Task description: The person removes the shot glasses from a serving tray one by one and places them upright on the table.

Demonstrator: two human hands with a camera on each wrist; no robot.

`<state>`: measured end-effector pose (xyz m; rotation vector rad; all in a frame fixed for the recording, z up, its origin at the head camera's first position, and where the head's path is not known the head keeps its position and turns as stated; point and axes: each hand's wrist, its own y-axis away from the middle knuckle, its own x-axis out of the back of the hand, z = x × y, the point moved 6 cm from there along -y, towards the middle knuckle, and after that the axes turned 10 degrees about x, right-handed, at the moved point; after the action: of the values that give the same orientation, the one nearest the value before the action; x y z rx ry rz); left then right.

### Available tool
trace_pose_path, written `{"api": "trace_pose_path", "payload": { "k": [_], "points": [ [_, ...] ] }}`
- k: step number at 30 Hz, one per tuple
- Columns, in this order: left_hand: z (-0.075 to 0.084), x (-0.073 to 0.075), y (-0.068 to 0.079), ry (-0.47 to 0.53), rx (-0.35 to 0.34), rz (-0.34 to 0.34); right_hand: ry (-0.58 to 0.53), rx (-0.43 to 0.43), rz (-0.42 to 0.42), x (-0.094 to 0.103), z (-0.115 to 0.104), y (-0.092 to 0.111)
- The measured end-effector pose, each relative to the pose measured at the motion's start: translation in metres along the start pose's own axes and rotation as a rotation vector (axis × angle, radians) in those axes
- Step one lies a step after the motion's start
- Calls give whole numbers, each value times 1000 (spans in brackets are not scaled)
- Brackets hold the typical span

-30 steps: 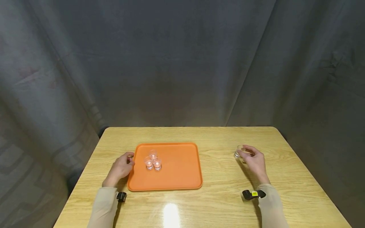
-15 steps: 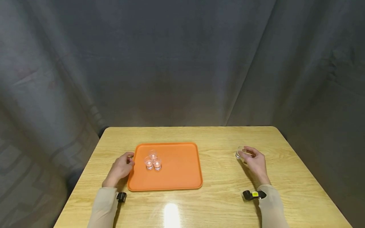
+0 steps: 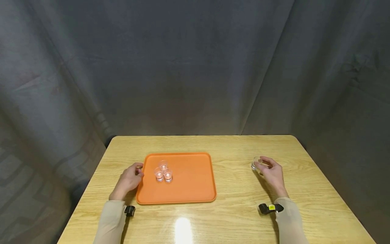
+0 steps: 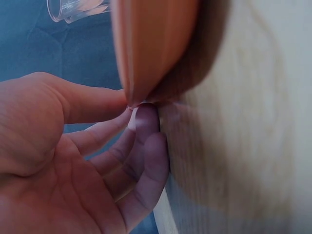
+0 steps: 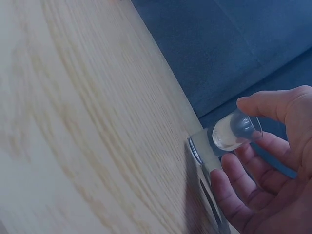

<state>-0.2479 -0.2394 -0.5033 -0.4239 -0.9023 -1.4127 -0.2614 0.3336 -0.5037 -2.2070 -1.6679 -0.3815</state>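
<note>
In the head view, my left hand (image 3: 129, 178) is at the left edge of an orange tray (image 3: 195, 179). The left wrist view shows its thumb on the tray's rim (image 4: 141, 53), with the other fingers curled below it. Three clear shot glasses (image 3: 168, 175) stand in a tight cluster on the tray's left half. Over on the right of the table, my right hand (image 3: 272, 172) holds another clear shot glass (image 3: 254, 166) between thumb and fingers. In the right wrist view this shot glass (image 5: 229, 134) has its thick base close to the tabletop.
The light wooden table (image 3: 234, 217) has rounded far corners. Dark grey curtains (image 3: 195, 67) hang behind its far edge and along both sides. Each wrist wears a small black camera (image 3: 269, 208).
My right hand and the shot glass in it have shifted very slightly. The left hand, the tray and the three glasses on it have stayed put.
</note>
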Motion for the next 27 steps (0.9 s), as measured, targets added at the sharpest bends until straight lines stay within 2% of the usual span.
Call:
{"api": "trace_pose_path", "payload": {
  "k": [6, 12, 20, 27],
  "points": [
    [0, 1, 0, 5, -3, 6, 10, 27, -3, 2, -8, 0],
    [1, 2, 1, 0, -11, 10, 78, 61, 32, 5, -31, 1],
    [0, 0, 0, 9, 4, -5, 69, 129, 100, 1, -60, -2],
    [-1, 0, -1, 16, 20, -19, 24, 162, 52, -17, -78, 0]
  ]
}}
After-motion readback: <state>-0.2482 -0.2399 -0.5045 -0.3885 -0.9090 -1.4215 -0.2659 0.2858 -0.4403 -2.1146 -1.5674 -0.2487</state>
